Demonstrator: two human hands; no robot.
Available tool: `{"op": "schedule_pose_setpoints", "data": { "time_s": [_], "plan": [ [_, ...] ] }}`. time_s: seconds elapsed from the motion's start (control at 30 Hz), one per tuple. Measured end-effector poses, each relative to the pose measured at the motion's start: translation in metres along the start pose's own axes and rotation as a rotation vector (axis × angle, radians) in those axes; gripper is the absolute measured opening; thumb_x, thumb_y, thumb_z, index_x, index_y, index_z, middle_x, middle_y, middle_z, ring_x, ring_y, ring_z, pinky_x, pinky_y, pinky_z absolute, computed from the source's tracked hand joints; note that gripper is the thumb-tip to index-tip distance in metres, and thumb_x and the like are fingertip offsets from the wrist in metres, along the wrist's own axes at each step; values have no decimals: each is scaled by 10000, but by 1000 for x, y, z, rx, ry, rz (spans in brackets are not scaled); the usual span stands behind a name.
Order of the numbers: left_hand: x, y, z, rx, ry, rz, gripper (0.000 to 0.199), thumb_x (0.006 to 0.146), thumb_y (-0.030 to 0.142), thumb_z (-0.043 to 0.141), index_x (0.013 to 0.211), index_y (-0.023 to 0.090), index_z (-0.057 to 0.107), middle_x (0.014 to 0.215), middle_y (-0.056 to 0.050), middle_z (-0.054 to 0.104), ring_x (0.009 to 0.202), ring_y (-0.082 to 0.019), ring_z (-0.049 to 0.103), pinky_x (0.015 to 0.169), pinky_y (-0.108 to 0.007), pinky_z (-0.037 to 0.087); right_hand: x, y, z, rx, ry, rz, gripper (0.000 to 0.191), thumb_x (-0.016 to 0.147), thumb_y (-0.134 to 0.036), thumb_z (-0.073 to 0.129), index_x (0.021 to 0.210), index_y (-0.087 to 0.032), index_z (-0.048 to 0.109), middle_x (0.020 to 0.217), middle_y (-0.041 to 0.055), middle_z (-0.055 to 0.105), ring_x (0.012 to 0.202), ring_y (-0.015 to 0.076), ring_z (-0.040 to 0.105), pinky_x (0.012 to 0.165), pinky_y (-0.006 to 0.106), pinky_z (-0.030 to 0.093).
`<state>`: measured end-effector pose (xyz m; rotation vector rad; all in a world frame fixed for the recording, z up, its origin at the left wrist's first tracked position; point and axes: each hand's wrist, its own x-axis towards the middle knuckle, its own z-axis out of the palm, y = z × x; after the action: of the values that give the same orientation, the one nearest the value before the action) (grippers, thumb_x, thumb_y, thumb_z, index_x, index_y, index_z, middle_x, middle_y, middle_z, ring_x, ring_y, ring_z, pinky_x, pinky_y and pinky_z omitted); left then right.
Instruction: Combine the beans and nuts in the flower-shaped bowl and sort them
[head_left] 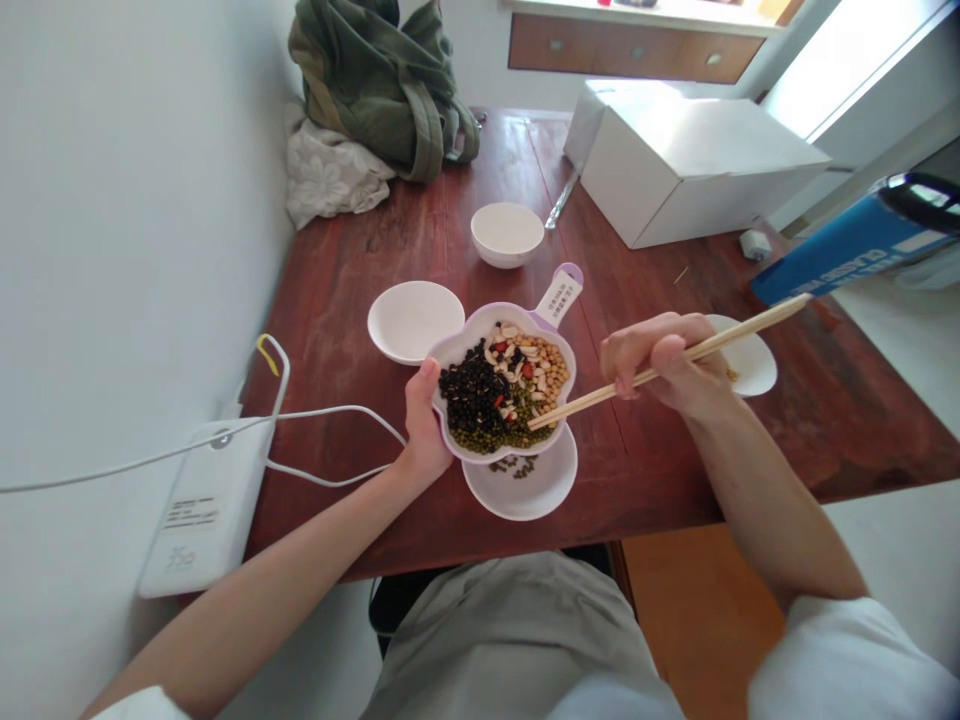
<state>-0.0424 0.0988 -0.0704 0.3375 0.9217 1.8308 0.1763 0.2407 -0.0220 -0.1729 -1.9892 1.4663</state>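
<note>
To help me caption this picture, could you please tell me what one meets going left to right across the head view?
White cabled device, floral cloth, left hand, lobed tray, right hand, blue bottle.

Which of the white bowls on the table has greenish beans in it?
The bowl lowest in the picture, partly hidden by the scalloped dish in the left hand. Some greenish beans show in it; none show in the other bowls.
</note>
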Motion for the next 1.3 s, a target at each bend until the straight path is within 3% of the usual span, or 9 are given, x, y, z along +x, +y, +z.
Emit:
{"op": "schedule_pose_setpoints", "data": {
  "time_s": [0.2,0.3,0.37,0.43,0.57,0.8,0.97,1.13,1.3],
  "plan": [
    [-1,1,1,20,28,9,439,727,660,890,839,244,809,955,-68,864,1381,-438,701,1145,-513,636,-10,-36,4,-124,204,-253,731,1128,-620,494,503,-249,576,507,43,516,494,201,507,511,404,451],
    [-1,0,0,16,20,5,437,745,661,885,831,242,793,984,-68,867,1371,-443,703,1129,-507,640,-19,-63,9,-199,190,-326,606,1123,-580,545,623,-269,687,504,30,552,501,212,563,525,415,509],
    [-1,0,0,13,13,4,448,756,661,879,853,233,790,1006,-66,866,1359,-428,710,1127,-494,635,-23,-71,17,-252,110,-230,362,1124,-487,609,924,-259,807,593,10,679,490,177,604,523,361,510],
    [-1,-1,0,14,8,15,469,759,673,869,882,227,791,1029,-58,866,1339,-401,722,1129,-478,628,-22,-68,30,-425,-93,-61,139,1094,-332,698,1104,-253,812,723,5,788,520,138,656,536,296,474],
    [0,-3,-2,18,5,17,506,751,702,868,901,223,799,1008,-48,864,1283,-375,747,1099,-447,631,-9,-49,52,-847,-428,178,180,1051,-223,679,1123,-219,844,663,8,780,515,137,656,538,288,333],
    [1,-7,-10,51,0,55,531,765,721,866,912,214,806,936,-39,851,1176,-357,782,1024,-432,637,-3,-49,61,-1012,-522,274,243,1042,-373,702,1149,-235,870,676,60,806,560,193,702,593,335,259],
    [1,-5,-8,63,-34,22,540,747,747,862,833,218,790,1029,-50,865,1231,-374,765,1041,-427,637,-2,-50,63,-1028,-562,285,252,1069,-335,651,1170,-226,854,716,68,819,599,210,726,602,352,237],
    [0,-5,0,3,-25,32,506,762,695,870,937,222,836,1057,-57,871,1265,-400,762,1050,-468,661,8,-54,62,-1011,-603,327,212,1037,-333,682,1144,-247,844,705,42,799,633,210,708,608,343,251],
    [1,-3,2,10,-12,22,445,756,667,878,854,237,819,1067,-70,872,1287,-426,751,1050,-494,674,19,-56,60,-983,-644,369,205,968,-184,668,1051,-264,838,781,28,824,697,204,721,627,343,269]
  ]
}}
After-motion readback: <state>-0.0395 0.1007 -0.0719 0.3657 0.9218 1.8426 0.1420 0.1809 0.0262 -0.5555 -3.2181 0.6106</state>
